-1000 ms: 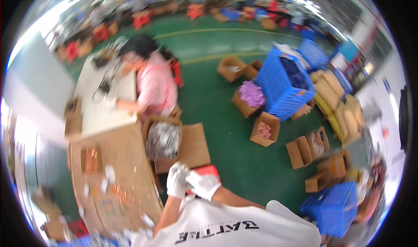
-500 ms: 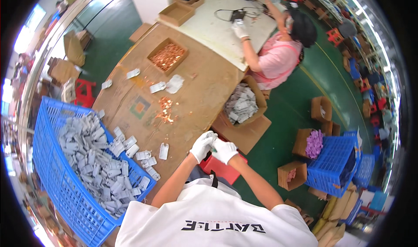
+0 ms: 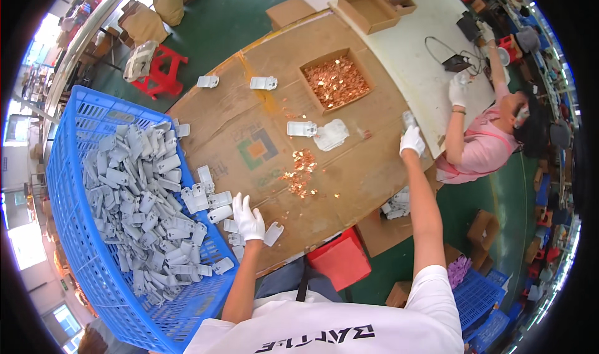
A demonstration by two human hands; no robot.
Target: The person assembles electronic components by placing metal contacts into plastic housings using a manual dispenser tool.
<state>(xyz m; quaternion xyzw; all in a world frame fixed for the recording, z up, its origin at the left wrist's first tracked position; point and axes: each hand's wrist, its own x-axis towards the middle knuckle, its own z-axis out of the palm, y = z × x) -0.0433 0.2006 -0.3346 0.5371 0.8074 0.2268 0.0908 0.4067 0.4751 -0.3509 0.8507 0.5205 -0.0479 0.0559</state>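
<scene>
The fingers of the right hand, gloved in white, are closed around the near end of a grey case, which is held at the edge of the cardboard-covered tabletop nearest the co-worker. The fingers of the left hand, likewise gloved, are spread well apart, with nothing seen in their hold. They are placed just beside loose cases; whether any is touched cannot be told.

Half a second earlier, both hands were brought together at the tabletop's near edge; now they are widely parted, and the right arm is stretched out. The view has been turned too, and the co-worker is now seen farther right.

More cases are heaped in the blue crate on the left. A small pile of copper pieces is scattered between the hands, and many more are held in a box beyond. A single case is laid against a crumpled white sheet.

Bold dark lettering is printed across the white shirt. A square green-and-orange mark is printed on the cardboard, with fainter lettering beside it that cannot be read.
</scene>
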